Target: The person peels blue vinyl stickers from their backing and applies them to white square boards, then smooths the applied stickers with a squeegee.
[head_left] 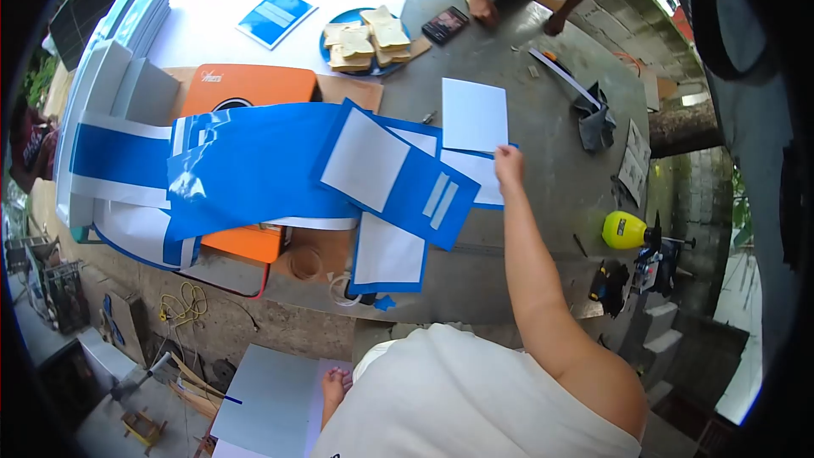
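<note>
Over the grey tabletop, my right hand is closed on the lower right corner of a white rectangular sheet. Just under and beside it lie blue-and-white sheets; one long blue sheet with white panels crosses the others at an angle. A larger glossy blue sheet spreads to the left. My left hand hangs low beside my body with its fingers curled, near a pale board below the table; nothing shows in it.
An orange machine stands under the blue sheet. Farther back are a plate of bread slices, a phone and a small blue print. Another person's hand rests at the far edge. A yellow-green spray bottle stands right.
</note>
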`<state>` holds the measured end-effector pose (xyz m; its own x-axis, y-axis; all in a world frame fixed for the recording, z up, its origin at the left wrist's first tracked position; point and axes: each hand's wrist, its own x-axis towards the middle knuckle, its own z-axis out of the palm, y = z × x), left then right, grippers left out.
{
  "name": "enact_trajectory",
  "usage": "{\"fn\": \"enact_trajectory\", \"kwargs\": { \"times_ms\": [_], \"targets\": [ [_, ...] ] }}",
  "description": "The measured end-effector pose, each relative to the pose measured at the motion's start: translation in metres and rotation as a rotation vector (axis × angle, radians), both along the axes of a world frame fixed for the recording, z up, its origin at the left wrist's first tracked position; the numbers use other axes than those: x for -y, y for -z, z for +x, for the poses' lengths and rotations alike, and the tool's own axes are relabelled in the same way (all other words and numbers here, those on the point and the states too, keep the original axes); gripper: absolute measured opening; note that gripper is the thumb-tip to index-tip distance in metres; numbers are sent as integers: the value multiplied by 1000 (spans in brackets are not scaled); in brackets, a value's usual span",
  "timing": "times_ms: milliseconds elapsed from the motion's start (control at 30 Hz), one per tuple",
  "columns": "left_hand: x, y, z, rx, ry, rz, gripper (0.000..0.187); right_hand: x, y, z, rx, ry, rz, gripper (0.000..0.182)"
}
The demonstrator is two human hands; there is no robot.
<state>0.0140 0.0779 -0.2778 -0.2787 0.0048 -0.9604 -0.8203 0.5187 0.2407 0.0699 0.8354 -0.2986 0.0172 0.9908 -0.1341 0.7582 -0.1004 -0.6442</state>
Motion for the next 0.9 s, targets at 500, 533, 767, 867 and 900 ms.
{"fn": "enact_trajectory", "kwargs": {
  "times_ms": [500,533,767,867,900],
  "targets": [
    [-44,-80,41,-189,181,-145,31,-28,18,58,-53,32,-168,23],
    [-38,-80,48,-188,184,-151,31,-38,21,49,-75,18,-194,25],
    [-25,-96,106,-253,159,-169,35,-74,20,1,51,123,-373,34],
    [-18,-96,128,-252,128,-209,36,-74,15,-3,69,101,-392,38],
    [-16,-94,133,-263,193,-213,35,-76,19,-6,73,89,-396,38]
  ]
}}
